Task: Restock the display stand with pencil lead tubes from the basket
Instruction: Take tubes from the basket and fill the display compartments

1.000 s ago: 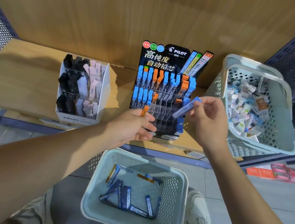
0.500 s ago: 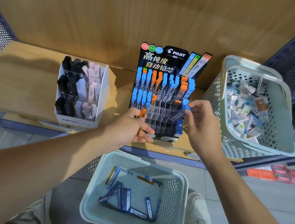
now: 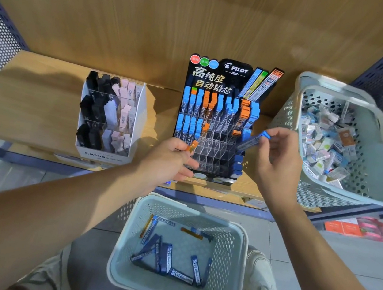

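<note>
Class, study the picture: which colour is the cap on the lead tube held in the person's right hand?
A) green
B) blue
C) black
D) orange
B: the right hand pinches the blue-capped tube beside the display stand, while the left hand holds the orange-capped tube.

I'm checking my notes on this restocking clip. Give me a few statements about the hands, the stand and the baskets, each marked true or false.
1. The right hand pinches a blue-capped tube. True.
2. The left hand holds nothing. False: it holds an orange-capped tube.
3. The floor basket holds no tubes. False: several tubes lie in it.
4. The eraser box stands left of the display stand. True.
5. Every slot of the stand is filled. False: many clear lower slots are empty.
</note>
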